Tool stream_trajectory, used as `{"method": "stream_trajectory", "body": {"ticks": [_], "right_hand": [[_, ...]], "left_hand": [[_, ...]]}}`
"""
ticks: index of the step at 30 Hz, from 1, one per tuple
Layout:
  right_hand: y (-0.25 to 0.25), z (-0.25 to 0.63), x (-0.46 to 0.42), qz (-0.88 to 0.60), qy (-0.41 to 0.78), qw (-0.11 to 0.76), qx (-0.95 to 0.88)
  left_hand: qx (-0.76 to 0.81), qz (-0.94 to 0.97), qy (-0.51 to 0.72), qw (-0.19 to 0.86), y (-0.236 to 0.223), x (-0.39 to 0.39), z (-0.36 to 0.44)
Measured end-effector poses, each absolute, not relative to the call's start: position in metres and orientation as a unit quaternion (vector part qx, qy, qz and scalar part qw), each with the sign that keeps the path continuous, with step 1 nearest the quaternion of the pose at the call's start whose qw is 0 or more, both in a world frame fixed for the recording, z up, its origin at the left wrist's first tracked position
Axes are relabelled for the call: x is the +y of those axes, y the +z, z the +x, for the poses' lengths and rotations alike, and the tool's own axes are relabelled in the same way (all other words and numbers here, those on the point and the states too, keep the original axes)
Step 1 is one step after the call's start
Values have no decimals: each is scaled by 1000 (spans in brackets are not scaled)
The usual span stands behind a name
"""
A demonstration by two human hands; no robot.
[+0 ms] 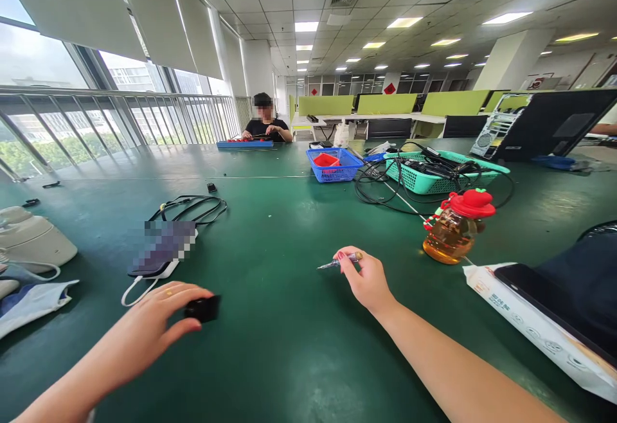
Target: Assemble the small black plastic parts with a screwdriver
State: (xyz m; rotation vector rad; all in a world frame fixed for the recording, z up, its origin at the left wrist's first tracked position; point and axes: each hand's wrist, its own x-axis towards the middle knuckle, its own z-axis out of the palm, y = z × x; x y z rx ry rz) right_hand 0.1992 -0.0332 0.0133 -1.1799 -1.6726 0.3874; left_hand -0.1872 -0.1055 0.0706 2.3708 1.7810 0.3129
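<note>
Black block, clamped in left hand, well apart from right hand, which pinches a slim screwdriver by its handle, presumably to free the tip.

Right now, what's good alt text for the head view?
A person's left fingers hold a small black object, right fingers a pointed tool, above a green table; beyond are a blue basket, a red-lidded bottle and another person.
</note>
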Motion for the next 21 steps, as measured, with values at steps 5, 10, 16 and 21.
{"method": "stream_trajectory", "body": {"ticks": [5, 10, 16, 21], "right_hand": [[14, 199, -33, -489, 147, 508, -694], [15, 202, -34, -487, 81, 541, -680], [18, 205, -34, -433, 9, 570, -698], [18, 202, -36, -393, -4, 544, -741]], "left_hand": [[473, 867, 90, 127, 83, -69, -94], [446, 887, 87, 87, 69, -19, -22], [476, 873, 90, 53, 38, 16, 11], [486, 859, 137, 91, 21, 21, 7]]}}
